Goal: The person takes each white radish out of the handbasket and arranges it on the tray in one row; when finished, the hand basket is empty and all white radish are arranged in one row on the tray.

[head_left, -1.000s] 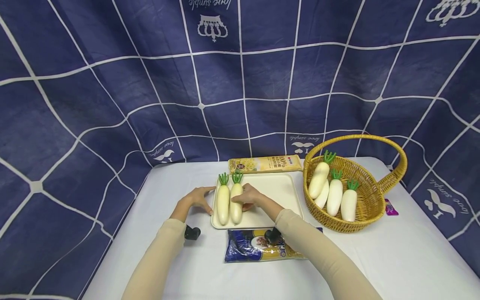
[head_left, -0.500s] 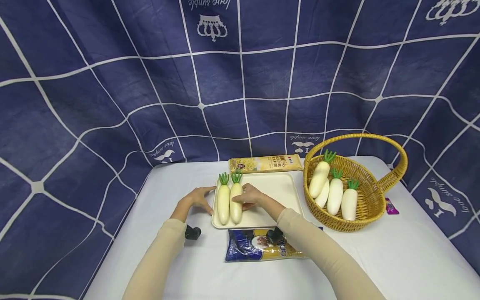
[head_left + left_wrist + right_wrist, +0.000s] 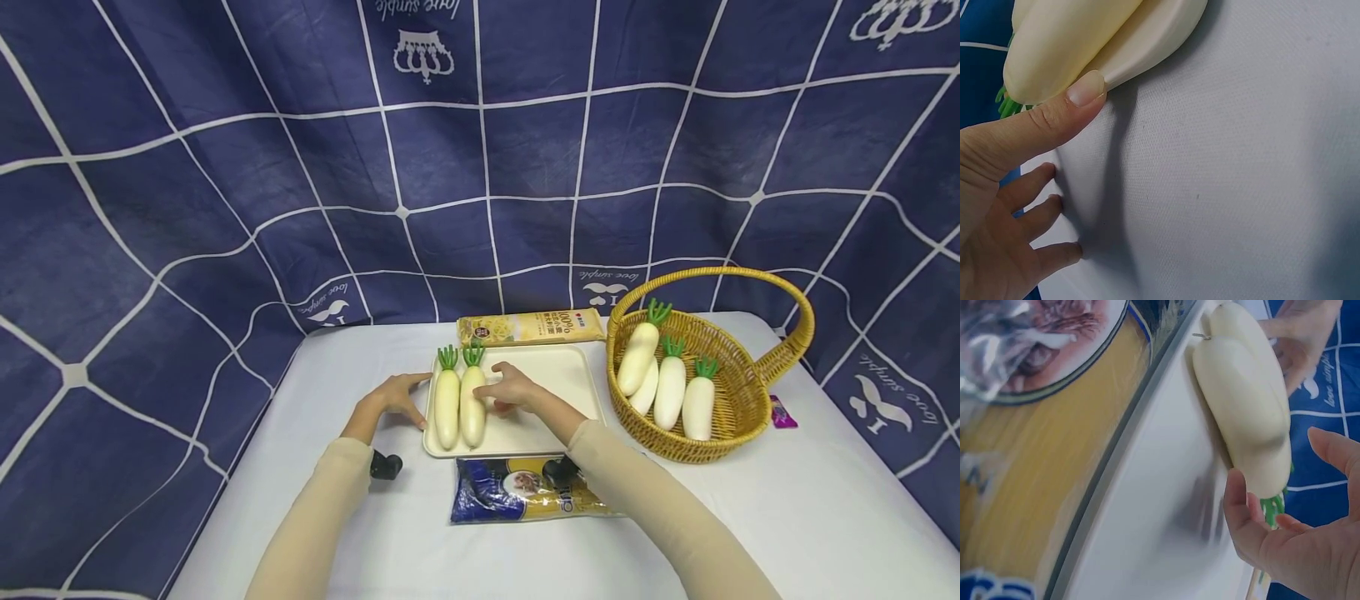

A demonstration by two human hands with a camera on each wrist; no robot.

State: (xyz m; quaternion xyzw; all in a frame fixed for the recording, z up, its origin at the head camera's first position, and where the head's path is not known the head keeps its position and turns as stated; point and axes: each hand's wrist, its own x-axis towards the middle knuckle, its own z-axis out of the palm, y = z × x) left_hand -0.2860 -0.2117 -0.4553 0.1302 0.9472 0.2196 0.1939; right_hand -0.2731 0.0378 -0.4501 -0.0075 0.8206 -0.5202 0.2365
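The head view looks forward and down across the counter (image 3: 420, 542); both wrist views, much closer, share the pale radishes (image 3: 447, 408).

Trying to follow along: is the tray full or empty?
Partly filled: two white radishes lie in the tray, side by side along its left, with bare surface beside them.

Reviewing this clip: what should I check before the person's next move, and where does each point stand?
1. Left radish and right radish lie within the tray: ok.
2. Bare space on the tray beside the right radish: ok.
3. Left hand at the tray's edge, thumb against it: ok.
4. Right hand free of the right radish: cannot tell; fingers spread, contact unclear.
5. Basket upright: ok.
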